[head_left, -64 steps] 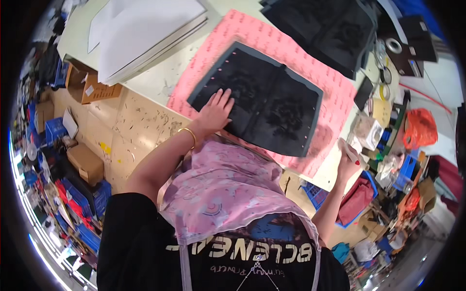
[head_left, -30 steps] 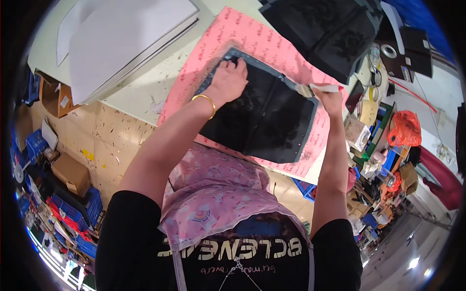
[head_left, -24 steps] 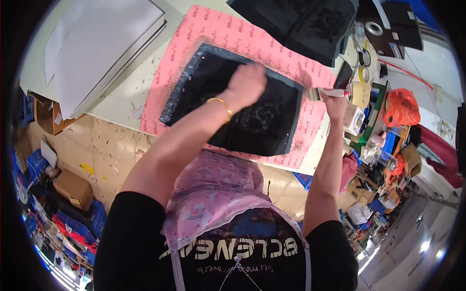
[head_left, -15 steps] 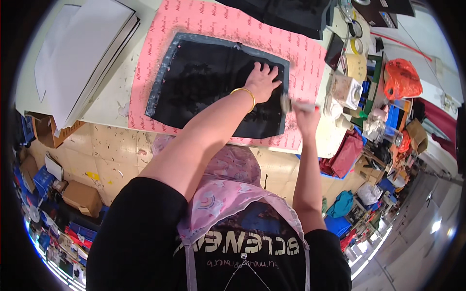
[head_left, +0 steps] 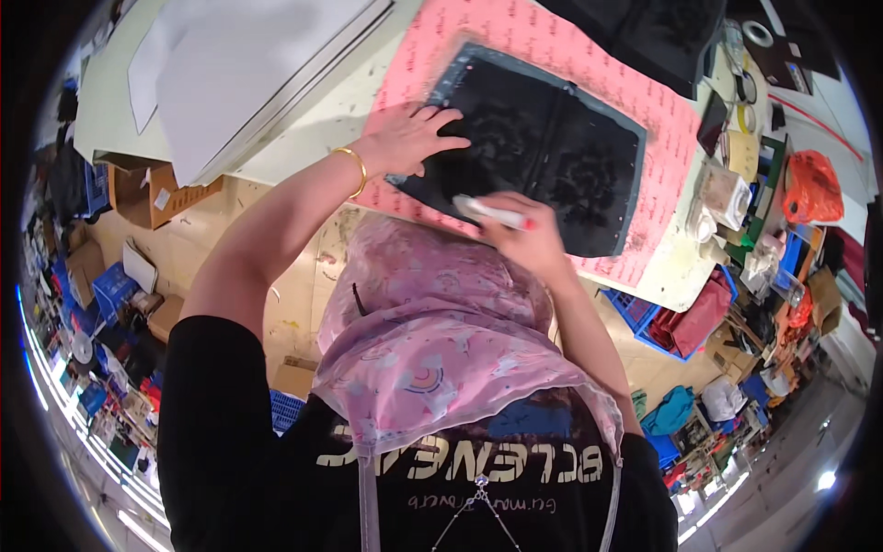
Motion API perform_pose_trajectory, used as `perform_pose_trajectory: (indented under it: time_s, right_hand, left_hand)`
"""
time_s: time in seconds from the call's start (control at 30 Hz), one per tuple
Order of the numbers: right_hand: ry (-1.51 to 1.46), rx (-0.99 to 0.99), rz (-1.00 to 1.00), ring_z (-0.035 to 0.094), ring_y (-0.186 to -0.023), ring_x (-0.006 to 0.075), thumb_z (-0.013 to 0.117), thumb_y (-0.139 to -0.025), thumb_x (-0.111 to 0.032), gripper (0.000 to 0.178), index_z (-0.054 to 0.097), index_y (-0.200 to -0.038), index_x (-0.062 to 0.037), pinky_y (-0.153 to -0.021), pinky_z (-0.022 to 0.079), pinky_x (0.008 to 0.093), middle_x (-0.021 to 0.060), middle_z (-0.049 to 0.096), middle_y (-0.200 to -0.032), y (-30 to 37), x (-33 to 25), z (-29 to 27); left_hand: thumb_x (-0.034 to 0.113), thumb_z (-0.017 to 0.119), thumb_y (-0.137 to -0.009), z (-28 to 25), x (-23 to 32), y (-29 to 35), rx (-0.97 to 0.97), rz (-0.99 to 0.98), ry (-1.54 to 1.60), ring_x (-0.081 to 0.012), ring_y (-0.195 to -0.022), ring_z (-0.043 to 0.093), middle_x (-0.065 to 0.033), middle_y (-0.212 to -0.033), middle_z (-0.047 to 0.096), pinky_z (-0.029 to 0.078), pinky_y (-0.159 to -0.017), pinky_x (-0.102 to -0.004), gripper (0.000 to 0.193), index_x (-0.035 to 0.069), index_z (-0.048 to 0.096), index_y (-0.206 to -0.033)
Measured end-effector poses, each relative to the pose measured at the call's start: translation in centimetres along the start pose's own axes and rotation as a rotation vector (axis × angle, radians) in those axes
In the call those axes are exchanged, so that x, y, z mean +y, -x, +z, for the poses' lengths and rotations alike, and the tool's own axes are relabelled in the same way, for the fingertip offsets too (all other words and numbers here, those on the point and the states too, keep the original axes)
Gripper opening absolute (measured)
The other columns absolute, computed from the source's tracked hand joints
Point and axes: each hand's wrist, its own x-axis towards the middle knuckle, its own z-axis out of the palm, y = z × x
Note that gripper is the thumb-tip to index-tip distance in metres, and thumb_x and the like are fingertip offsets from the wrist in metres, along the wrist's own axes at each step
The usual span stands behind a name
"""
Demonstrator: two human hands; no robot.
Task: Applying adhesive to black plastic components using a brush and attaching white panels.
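Flat on a printed pink sheet (head_left: 671, 167), a black panel (head_left: 543, 147) with dark motifs, stretching from under the fingertips of the left hand (head_left: 416, 138) to well beyond the knuckles of the right hand (head_left: 529, 241). Just past the left fingertips, a blue-grey border (head_left: 449, 81) on the panel. At the near edge, held in the right fingers, a white-handled tool (head_left: 497, 213) with a red end; other end, aimed toward the left fingers, too blurred to identify.

Just changed: a shift of right hand and tool from the panel's right edge to the near edge, and of the left hand from the right half to the left edge. Probable meaning for the work: attention now on the near left stretch, steadied by the left palm.

Left arm reaching up from lower left, palm down, fingers spread. Right forearm slanting inward from lower right, fingers curled around the handle, exact grip lost in blur.

Beyond the left fingertips, stacked white sheets (head_left: 239, 83); well right of the right fingers, an orange-red bag (head_left: 814, 189).
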Motion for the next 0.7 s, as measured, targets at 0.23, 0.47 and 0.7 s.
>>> perform_pose_trajectory:
  time_s: [0.23,0.47,0.7]
  right_hand:
    - [0.195,-0.173,-0.152,0.063,-0.077,0.0298,0.064,-0.076,-0.007,0.022,0.071,-0.097,-0.0058,-0.069,0.051,0.0371,0.0096,0.067,-0.092,-4.6,-1.1,6.1]
    - [0.272,-0.167,0.210,0.064,-0.076,0.0289,0.069,-0.077,-0.009,0.018,0.073,-0.094,-0.0034,-0.070,0.050,0.0339,0.0068,0.071,-0.095,2.9,-0.6,-1.9]
    - [0.313,-0.100,0.121,0.064,-0.073,0.0240,0.069,-0.076,0.001,0.018,0.074,-0.093,-0.0018,-0.068,0.049,0.0303,0.0071,0.071,-0.093,5.6,2.3,-4.2]
  left_hand:
    - [0.005,0.080,-0.061,2.0,-1.1,1.1,0.087,0.014,0.015,-0.0256,-0.117,0.050,-0.0043,-0.145,0.040,0.035,-0.108,-0.0402,0.082,0.030,0.055,-0.135]
    - [0.013,0.075,-0.069,1.5,1.8,-0.2,0.142,-0.006,0.007,-0.0264,-0.109,0.052,-0.0069,-0.138,0.046,0.038,-0.101,-0.0394,0.063,0.027,0.060,-0.128]
    - [0.019,0.071,-0.075,5.7,11.7,-6.2,0.185,-0.023,0.076,-0.0286,-0.101,0.051,-0.0113,-0.127,0.050,0.038,-0.091,-0.0390,0.041,0.023,0.064,-0.116]
